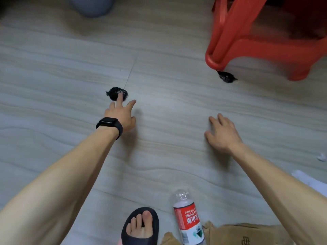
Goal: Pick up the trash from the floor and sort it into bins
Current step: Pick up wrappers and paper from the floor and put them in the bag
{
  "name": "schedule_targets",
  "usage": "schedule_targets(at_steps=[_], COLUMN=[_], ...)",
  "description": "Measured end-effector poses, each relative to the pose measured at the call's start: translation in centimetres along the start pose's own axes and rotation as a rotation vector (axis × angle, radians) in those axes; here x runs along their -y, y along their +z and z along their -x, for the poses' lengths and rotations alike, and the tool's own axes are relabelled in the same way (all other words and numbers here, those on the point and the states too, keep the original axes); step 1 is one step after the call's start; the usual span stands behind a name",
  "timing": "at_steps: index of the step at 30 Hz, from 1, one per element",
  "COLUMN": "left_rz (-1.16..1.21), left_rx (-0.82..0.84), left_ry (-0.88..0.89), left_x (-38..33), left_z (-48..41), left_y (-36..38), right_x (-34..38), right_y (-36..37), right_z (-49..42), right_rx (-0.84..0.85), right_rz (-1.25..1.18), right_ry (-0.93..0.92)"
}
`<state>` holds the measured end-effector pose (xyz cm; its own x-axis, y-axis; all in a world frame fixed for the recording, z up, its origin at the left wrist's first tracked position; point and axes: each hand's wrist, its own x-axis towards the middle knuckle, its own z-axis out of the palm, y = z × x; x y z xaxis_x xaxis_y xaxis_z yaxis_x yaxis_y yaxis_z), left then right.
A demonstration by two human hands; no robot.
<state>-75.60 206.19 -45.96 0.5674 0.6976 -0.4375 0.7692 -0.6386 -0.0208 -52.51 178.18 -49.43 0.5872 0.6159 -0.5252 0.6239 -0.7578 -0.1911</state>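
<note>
A crumpled black plastic wad point(114, 92) lies on the pale floor at centre left. My left hand point(122, 114), with a black watch on the wrist, reaches over it with fingers spread, one fingertip at the wad. A second black wad point(226, 77) lies by the foot of the red stool. My right hand point(223, 134) hovers open over bare floor, holding nothing. A clear plastic bottle point(187, 220) with a red and white label lies near my foot at the bottom. Brown cardboard point(247, 234) lies beside it.
A red plastic stool point(235, 38) stands at the upper right. The base of a grey bin point(92, 6) shows at the top edge. White scraps point(321, 157) lie at the right edge. My foot in a black slipper point(140, 227) is at the bottom.
</note>
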Motion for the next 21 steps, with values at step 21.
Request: schedule_targets(at_steps=[21], left_rz=[0.051], left_rx=[-0.184], left_ry=[0.199], left_x=[-0.6], left_z=[-2.1], left_y=[4.0], right_x=[-0.5], right_y=[-7.1], right_z=[-11.6], right_rx=[-0.243], right_rz=[0.033], right_ry=[0.078])
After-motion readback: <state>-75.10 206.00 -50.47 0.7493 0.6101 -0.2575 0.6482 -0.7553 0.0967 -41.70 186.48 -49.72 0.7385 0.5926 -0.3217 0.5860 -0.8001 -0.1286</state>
